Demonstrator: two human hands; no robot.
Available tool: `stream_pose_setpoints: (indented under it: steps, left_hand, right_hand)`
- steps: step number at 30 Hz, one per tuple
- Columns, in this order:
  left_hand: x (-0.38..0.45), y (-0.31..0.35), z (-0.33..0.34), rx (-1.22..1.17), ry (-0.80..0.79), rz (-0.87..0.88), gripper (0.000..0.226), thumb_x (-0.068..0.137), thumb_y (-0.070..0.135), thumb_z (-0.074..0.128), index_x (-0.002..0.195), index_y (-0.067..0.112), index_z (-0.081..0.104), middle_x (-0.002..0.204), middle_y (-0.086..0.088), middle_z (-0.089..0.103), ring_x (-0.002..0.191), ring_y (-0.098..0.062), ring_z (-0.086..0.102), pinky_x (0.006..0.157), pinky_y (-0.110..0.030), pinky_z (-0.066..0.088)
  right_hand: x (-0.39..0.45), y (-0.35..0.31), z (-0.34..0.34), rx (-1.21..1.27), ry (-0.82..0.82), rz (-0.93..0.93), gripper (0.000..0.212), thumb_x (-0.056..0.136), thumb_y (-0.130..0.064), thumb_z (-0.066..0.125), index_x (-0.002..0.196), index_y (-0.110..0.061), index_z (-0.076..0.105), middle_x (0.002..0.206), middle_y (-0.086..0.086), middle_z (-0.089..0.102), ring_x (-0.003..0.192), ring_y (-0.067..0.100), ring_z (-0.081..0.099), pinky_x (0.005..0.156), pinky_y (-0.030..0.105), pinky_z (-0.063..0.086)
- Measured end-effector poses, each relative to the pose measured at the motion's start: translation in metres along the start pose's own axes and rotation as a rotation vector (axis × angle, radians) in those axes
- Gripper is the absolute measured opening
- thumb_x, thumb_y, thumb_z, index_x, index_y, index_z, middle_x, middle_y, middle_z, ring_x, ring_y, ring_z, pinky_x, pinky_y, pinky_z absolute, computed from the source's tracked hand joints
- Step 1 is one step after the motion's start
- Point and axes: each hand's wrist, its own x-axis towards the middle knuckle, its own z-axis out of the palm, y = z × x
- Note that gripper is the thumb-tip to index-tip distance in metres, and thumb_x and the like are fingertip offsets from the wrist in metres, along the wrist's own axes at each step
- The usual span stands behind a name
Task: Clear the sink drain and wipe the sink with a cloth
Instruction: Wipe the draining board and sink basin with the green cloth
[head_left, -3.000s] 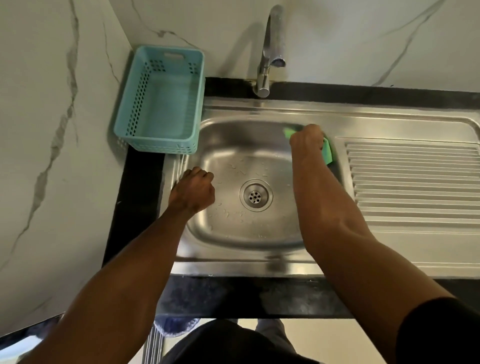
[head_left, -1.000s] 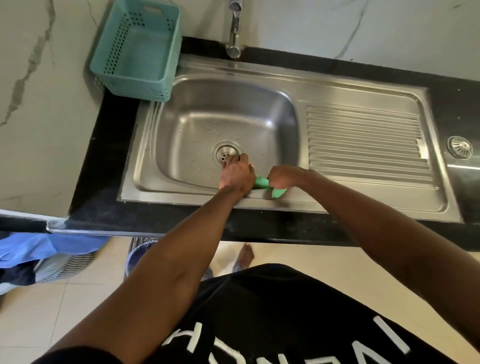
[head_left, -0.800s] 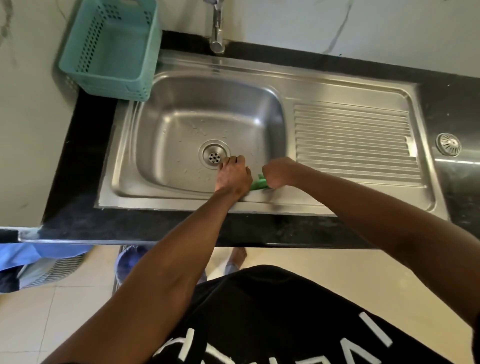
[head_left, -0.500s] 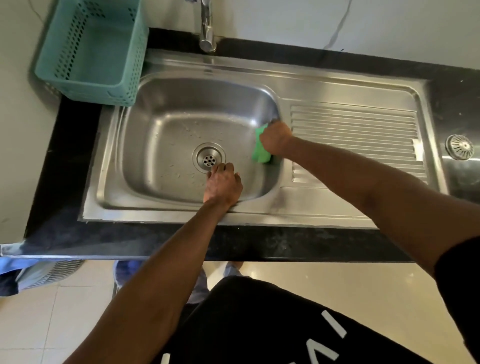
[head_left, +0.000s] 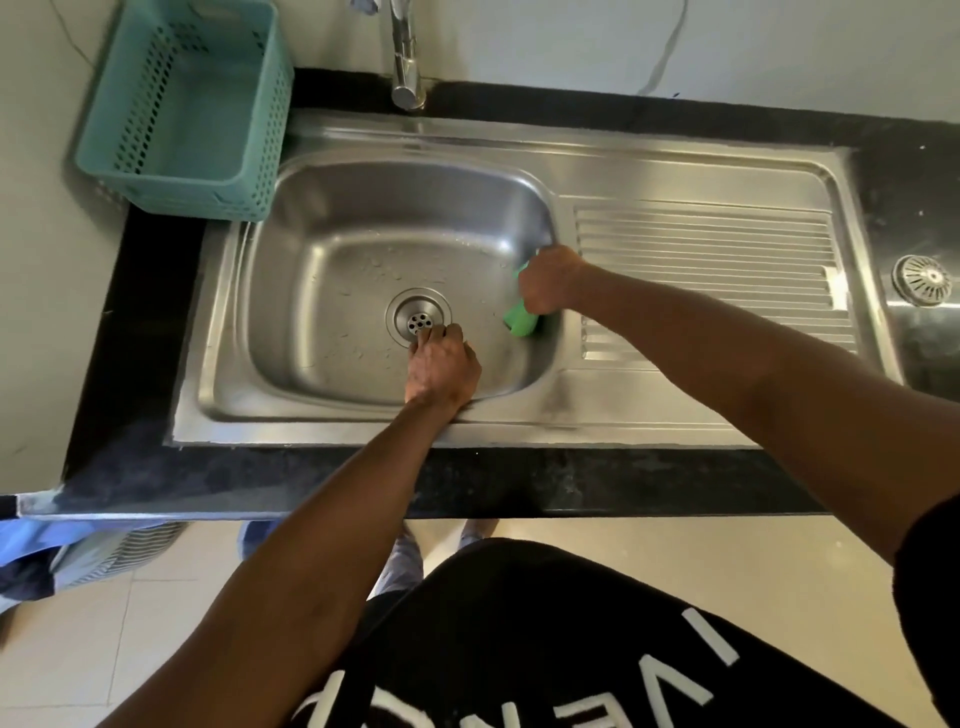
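A stainless steel sink (head_left: 332, 270) lies below me, with water drops on its floor and a round drain (head_left: 418, 315) in the middle. My right hand (head_left: 551, 280) grips a green cloth (head_left: 519, 319) and presses it against the basin's right wall. My left hand (head_left: 442, 364) is inside the basin at the near wall, its fingers curled and their tips at the near edge of the drain. I cannot see anything held in it.
A teal plastic basket (head_left: 182, 109) stands on the black counter at the back left. The tap (head_left: 405, 57) rises behind the basin. A ribbed drainboard (head_left: 711, 270) lies to the right, and a round metal strainer (head_left: 925, 279) sits on the counter at the far right.
My right hand carried the green cloth from the basin's near right corner up along the right wall. My left hand stayed by the drain. The camera view shifted.
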Motion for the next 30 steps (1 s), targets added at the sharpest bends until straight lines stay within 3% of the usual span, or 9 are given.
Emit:
stream_pose_setpoints:
  steps: [3,7,16,19,21,26,28,30]
  left_hand:
    - [-0.002,-0.001,-0.005,-0.061,0.041,-0.039,0.024,0.088,0.012,0.045,0.103,0.005,0.062,0.108,-0.016,0.064,0.106,-0.033,0.055,0.092,-0.044,0.045]
    - [-0.005,-0.006,-0.014,-0.156,0.109,-0.08,0.022,0.086,0.008,0.046,0.099,0.002,0.063,0.101,-0.019,0.066,0.1,-0.035,0.058,0.085,-0.043,0.047]
    - [-0.009,-0.087,-0.058,0.033,0.117,0.123,0.022,0.084,0.008,0.049,0.101,0.003,0.061,0.104,-0.019,0.064,0.104,-0.035,0.052,0.089,-0.042,0.042]
    - [-0.006,-0.132,-0.081,0.111,0.182,0.228,0.018,0.081,0.006,0.053,0.095,0.003,0.063,0.097,-0.018,0.064,0.098,-0.035,0.055,0.084,-0.043,0.043]
    - [0.001,-0.162,-0.095,0.142,0.255,0.246,0.017,0.077,0.003,0.057,0.092,0.004,0.064,0.093,-0.017,0.065,0.092,-0.035,0.057,0.08,-0.043,0.045]
    - [0.03,-0.211,-0.125,0.045,0.327,0.233,0.031,0.073,-0.004,0.049,0.101,-0.001,0.063,0.096,-0.023,0.063,0.092,-0.04,0.057,0.081,-0.045,0.048]
    - [0.04,-0.213,-0.131,-0.037,0.299,0.227,0.036,0.074,-0.01,0.044,0.105,-0.003,0.061,0.102,-0.025,0.062,0.098,-0.04,0.056,0.085,-0.043,0.048]
    - [0.048,-0.212,-0.136,-0.174,0.286,0.199,0.037,0.077,-0.013,0.042,0.107,-0.003,0.061,0.107,-0.023,0.061,0.103,-0.036,0.055,0.089,-0.038,0.044]
  right_hand:
    - [-0.022,-0.021,0.01,0.121,-0.028,-0.011,0.033,0.095,-0.021,0.04,0.113,-0.017,0.068,0.119,-0.002,0.065,0.112,0.022,0.06,0.082,0.032,0.049]
    - [-0.04,-0.051,0.017,0.293,-0.072,0.028,0.037,0.097,-0.018,0.035,0.114,-0.005,0.065,0.122,0.009,0.063,0.103,0.027,0.059,0.076,0.031,0.041]
    - [-0.041,-0.141,0.013,0.676,-0.066,0.241,0.031,0.092,-0.025,0.039,0.106,-0.013,0.064,0.118,0.009,0.064,0.107,0.03,0.059,0.089,0.034,0.044]
    - [-0.03,-0.175,-0.011,0.768,-0.066,0.262,0.023,0.092,-0.026,0.039,0.093,-0.016,0.06,0.114,0.009,0.066,0.102,0.028,0.061,0.087,0.034,0.046]
    - [-0.017,-0.204,-0.032,0.86,-0.062,0.279,0.027,0.091,-0.027,0.039,0.098,-0.015,0.062,0.114,0.01,0.065,0.103,0.028,0.061,0.086,0.034,0.046]
    - [0.006,-0.264,-0.094,1.18,-0.048,0.358,0.024,0.092,-0.023,0.04,0.097,-0.012,0.06,0.099,0.01,0.062,0.098,0.03,0.061,0.082,0.034,0.05]
    - [0.024,-0.285,-0.12,1.418,-0.051,0.366,0.023,0.093,-0.021,0.042,0.097,-0.009,0.062,0.093,0.008,0.058,0.097,0.029,0.061,0.08,0.033,0.049]
    - [0.045,-0.299,-0.138,1.755,-0.038,0.413,0.025,0.093,-0.016,0.044,0.103,-0.003,0.063,0.099,0.01,0.064,0.098,0.029,0.061,0.076,0.032,0.046]
